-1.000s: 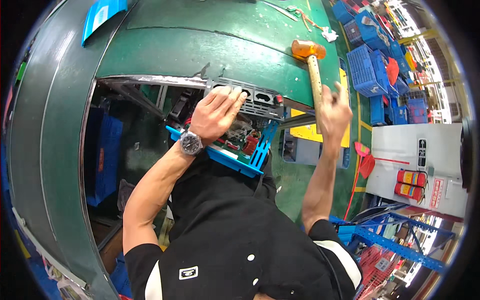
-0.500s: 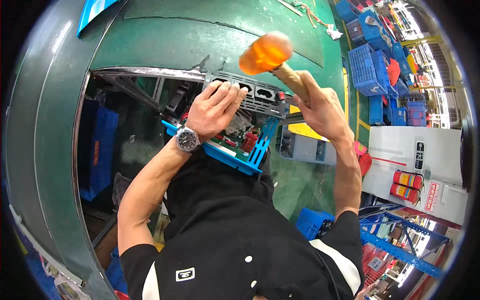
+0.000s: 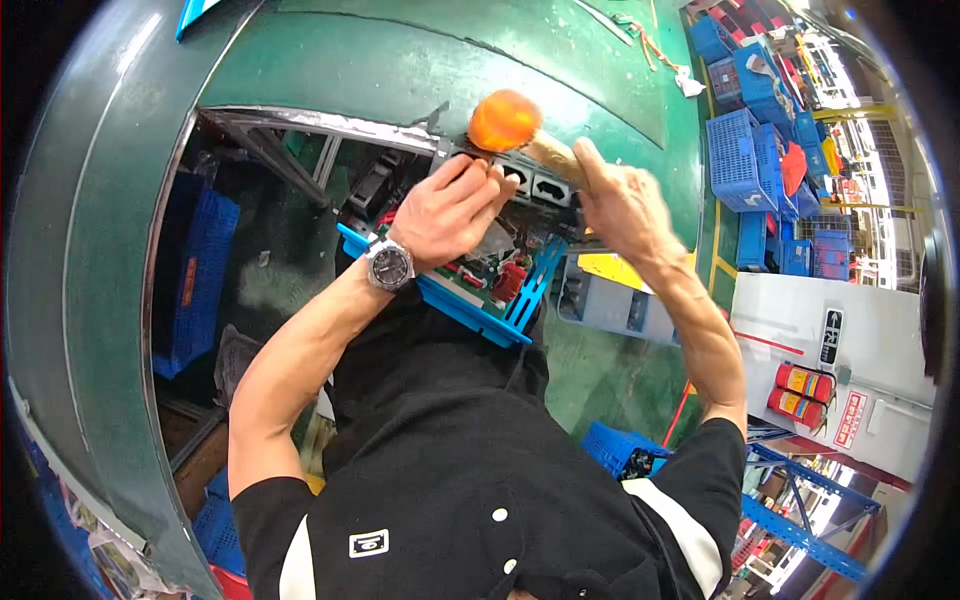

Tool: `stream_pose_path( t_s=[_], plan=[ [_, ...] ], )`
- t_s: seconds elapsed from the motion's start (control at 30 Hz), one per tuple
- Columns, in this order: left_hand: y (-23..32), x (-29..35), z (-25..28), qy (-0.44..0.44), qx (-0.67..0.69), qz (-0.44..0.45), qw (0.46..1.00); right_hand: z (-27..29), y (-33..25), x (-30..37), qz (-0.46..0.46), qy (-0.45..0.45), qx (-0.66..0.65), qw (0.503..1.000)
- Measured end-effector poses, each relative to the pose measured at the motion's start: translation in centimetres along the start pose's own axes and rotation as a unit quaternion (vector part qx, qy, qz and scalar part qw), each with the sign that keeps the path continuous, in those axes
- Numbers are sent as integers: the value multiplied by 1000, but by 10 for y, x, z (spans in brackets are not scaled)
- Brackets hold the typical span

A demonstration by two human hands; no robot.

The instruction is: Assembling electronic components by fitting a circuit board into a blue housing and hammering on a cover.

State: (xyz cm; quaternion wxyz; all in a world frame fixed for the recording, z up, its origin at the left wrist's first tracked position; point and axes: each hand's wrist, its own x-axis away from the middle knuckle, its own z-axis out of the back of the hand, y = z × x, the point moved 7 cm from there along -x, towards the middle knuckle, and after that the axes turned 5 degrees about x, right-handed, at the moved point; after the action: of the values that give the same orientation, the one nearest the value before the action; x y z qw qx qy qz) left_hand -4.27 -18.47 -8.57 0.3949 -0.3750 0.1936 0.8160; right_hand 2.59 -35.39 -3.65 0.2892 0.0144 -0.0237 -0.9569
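My right hand is wrapped round the wooden handle of a mallet with a translucent orange head. The head is slightly blurred and sits just above my left fingertips; whether it touches anything cannot be told. My left hand, a watch on its wrist, has its fingers bent and close together on a grey metal panel with a row of black sockets. The fingers and mallet hide part of the panel. Below it lies an open blue metal case with a circuit board and red parts inside.
The green workbench lies beyond the panel, its metal-edged opening at left. A blue crate stands under the bench. To the right are a grey bin, stacked blue crates and red fire extinguishers by a white cabinet.
The mallet head has come down and left, nearer my left fingers. My right hand has moved slightly left with it. My left hand remains at the panel, its fingers more bent.
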Motion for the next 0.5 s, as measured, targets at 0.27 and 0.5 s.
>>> stream_pose_path(
  t_s=[0.27,0.5],
  plan=[
    [3,-2,0,6,-3,-8,1000,31,1,-17,52,160,-86,982],
    [1,-5,1,-2,-6,-11,1000,49,0,-26,-15,114,-91,989]
  ],
)
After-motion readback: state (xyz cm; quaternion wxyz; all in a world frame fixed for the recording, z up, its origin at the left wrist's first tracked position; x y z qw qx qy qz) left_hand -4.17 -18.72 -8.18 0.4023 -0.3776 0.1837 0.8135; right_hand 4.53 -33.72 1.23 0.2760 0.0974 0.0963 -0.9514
